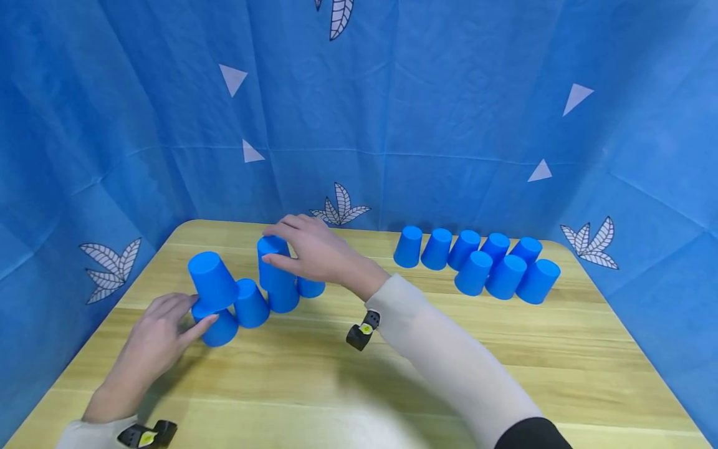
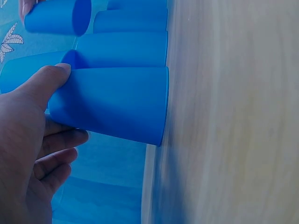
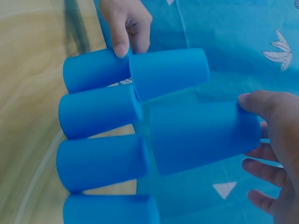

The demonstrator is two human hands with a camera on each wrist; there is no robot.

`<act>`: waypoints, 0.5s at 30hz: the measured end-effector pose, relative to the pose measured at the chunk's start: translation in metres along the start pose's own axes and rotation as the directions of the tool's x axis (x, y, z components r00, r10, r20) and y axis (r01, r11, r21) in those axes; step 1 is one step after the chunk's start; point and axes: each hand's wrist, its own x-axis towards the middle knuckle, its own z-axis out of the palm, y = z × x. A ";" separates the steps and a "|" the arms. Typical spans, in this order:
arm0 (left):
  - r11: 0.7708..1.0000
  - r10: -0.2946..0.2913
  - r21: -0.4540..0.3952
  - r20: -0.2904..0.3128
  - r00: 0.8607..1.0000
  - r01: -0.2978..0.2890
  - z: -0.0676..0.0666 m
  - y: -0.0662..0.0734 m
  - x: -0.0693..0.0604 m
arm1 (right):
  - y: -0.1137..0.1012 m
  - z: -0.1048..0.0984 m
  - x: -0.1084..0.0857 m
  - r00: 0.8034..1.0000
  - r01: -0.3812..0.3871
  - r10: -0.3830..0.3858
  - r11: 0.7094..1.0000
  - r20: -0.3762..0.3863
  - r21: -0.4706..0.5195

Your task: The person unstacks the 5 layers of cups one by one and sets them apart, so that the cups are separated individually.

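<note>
Several blue cups stand upside down side by side in a row on the left of the table. My left hand (image 1: 158, 333) pinches the nearest cup (image 2: 112, 100) of that row by its narrow end, thumb on one side and fingers on the other. A second-level cup (image 1: 213, 280) sits on top at that end of the row, tilted a little in the head view. My right hand (image 1: 314, 249) grips another upside-down cup (image 3: 201, 135) near its narrow top, just above the row cups (image 3: 103, 163). Its fingers are partly hidden behind that cup.
At the back right of the wooden table (image 1: 449, 362), more upside-down blue cups (image 1: 473, 272) stand in two rows. A blue patterned curtain (image 1: 359, 112) hangs behind the table and at both sides. Each wrist wears a small black camera (image 1: 361, 333).
</note>
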 end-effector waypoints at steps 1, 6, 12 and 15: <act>1.000 -0.005 0.000 0.001 1.000 0.005 0.000 0.000 0.000 | 0.002 -0.001 -0.004 1.000 0.000 0.000 1.000 -0.008 0.007; 1.000 -0.015 -0.006 0.004 1.000 0.015 -0.001 0.001 -0.001 | 0.017 -0.003 -0.025 0.998 -0.022 0.024 0.999 -0.053 0.047; 1.000 -0.003 -0.009 -0.008 1.000 0.003 0.000 0.000 -0.001 | 0.032 0.000 -0.051 0.991 -0.073 0.083 0.991 -0.100 0.108; 1.000 0.008 -0.017 -0.015 1.000 -0.008 -0.001 0.001 0.000 | 0.040 0.001 -0.064 0.985 -0.106 0.120 0.988 -0.124 0.115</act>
